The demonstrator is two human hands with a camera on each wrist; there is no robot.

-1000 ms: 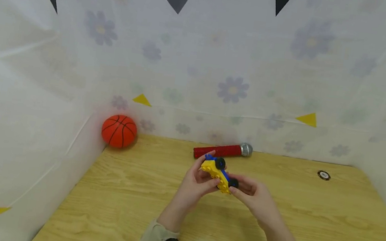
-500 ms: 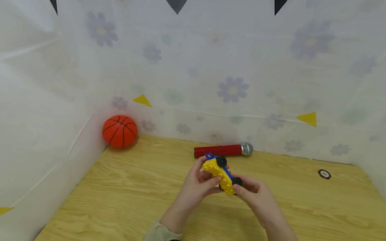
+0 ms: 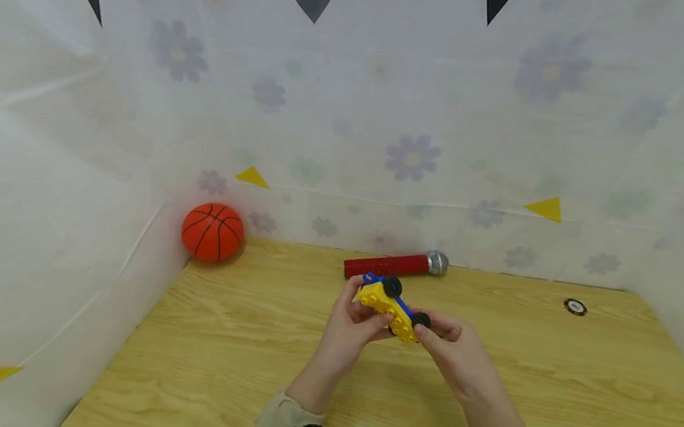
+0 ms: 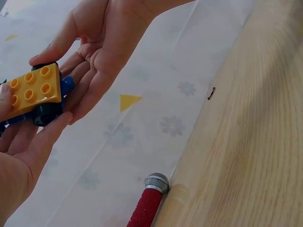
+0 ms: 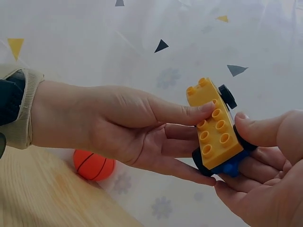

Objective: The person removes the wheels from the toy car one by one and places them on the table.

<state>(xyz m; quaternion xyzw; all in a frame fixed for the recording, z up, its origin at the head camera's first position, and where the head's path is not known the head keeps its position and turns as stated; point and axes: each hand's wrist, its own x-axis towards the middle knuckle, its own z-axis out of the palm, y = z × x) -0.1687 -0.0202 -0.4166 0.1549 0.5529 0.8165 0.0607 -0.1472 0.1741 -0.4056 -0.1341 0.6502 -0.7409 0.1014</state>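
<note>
Both hands hold a toy car (image 3: 391, 306) above the middle of the wooden table (image 3: 549, 418): a yellow studded brick on a blue base with black wheels. My left hand (image 3: 356, 321) grips its far end, with the thumb lying across the yellow studs (image 5: 213, 127) and the fingers underneath. My right hand (image 3: 451, 345) pinches the near end, thumb by the rear wheel and fingers cupped below the blue base. In the left wrist view the car (image 4: 34, 90) lies between the right hand (image 4: 104, 52) above and the left hand (image 4: 23, 156) below. It is tilted, studs facing me.
An orange basketball (image 3: 212, 232) sits in the back left corner. A red microphone with a silver head (image 3: 394, 266) lies along the back wall, just behind the hands. A small dark disc (image 3: 575, 307) lies at the back right. White flowered sheets wall in three sides.
Both hands have raised the toy car very slightly, and the right hand's fingers have closed in a little on its near end. Nothing else has moved.
</note>
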